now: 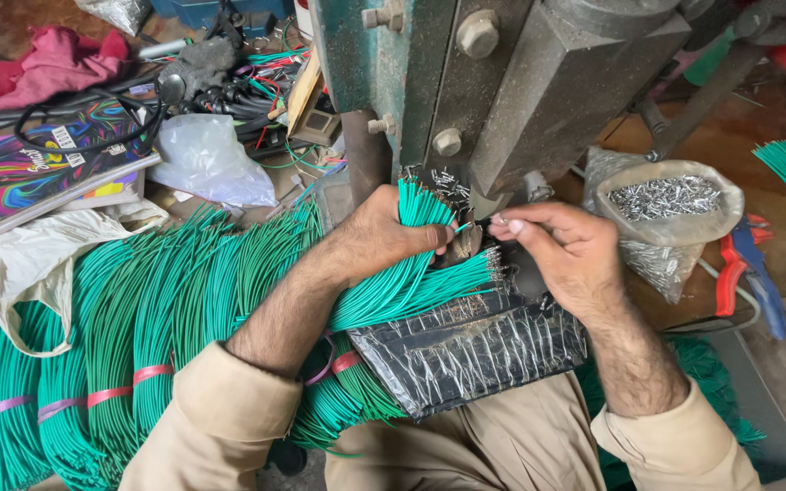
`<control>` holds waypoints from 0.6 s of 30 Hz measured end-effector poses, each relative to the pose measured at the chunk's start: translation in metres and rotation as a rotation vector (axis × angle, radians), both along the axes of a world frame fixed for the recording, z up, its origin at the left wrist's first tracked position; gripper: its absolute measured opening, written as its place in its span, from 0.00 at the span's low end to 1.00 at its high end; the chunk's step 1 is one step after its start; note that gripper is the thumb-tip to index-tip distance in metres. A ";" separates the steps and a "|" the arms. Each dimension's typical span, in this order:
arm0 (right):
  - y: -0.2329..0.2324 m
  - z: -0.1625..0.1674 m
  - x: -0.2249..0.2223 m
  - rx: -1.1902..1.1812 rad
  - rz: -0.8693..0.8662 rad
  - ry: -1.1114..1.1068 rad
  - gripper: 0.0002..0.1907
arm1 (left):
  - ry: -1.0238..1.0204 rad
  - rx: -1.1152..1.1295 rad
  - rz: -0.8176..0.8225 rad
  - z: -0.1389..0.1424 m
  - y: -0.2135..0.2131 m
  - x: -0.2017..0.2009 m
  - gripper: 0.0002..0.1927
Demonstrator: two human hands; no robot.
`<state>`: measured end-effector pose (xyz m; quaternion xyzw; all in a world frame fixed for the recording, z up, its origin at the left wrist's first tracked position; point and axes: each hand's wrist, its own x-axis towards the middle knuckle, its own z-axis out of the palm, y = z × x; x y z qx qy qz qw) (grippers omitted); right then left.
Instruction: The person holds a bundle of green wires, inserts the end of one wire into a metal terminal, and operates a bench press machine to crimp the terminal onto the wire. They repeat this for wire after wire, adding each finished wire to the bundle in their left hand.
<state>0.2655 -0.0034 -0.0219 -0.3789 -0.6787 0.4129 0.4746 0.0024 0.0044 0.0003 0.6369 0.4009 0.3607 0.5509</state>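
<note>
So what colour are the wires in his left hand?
Green wires, gripped by the left hand; head view.

A flat rainbow-swirled box (43,168) lies far left; a clear bag of metal pins (666,214) sits right.

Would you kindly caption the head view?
Left hand grips green wires; right hand pinches a terminal at the press.

Left hand (384,238) grips a bundle of green wires (411,273); right hand (561,250) pinches a small metal piece under the press (502,91).
</note>
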 end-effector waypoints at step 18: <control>0.016 -0.016 -0.010 0.007 -0.059 -0.127 0.06 | -0.027 -0.017 -0.004 -0.001 0.001 0.001 0.06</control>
